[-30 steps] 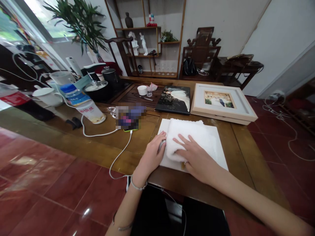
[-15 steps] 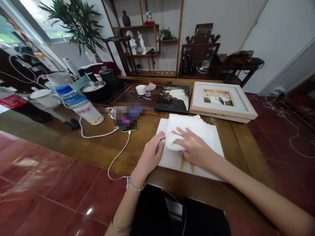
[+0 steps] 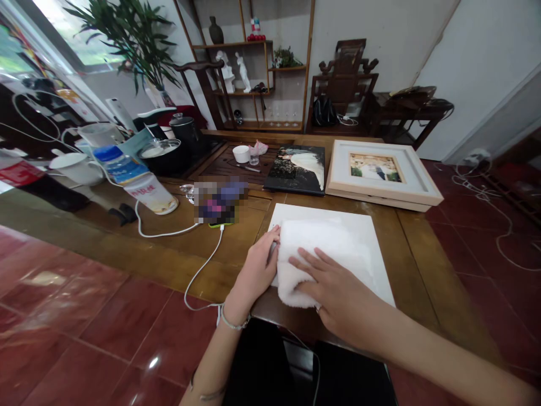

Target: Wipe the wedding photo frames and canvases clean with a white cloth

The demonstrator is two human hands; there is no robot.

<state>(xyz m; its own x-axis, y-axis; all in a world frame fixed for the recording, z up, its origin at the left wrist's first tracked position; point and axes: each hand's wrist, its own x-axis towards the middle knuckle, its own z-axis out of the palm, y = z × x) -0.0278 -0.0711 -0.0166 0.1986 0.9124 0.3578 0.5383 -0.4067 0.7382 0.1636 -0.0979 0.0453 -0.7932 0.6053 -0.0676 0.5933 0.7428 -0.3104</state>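
A folded white towel lies on a flat white panel near the front edge of the wooden table. My right hand presses flat on the towel's near left part, fingers stretched and spread. My left hand rests at the panel's left edge with curled fingers touching the towel's side; what its fingertips grip is hidden.
Behind the panel lie a dark photo print and a pale framed picture. A phone on a white cable, a lying bottle, kettles, a small white cup and a tea tray fill the left and back. Red tiled floor surrounds the table.
My right hand slid the towel towards me, from the panel's far part to its near edge, uncovering the far part. The left hand stayed at the panel's left edge.
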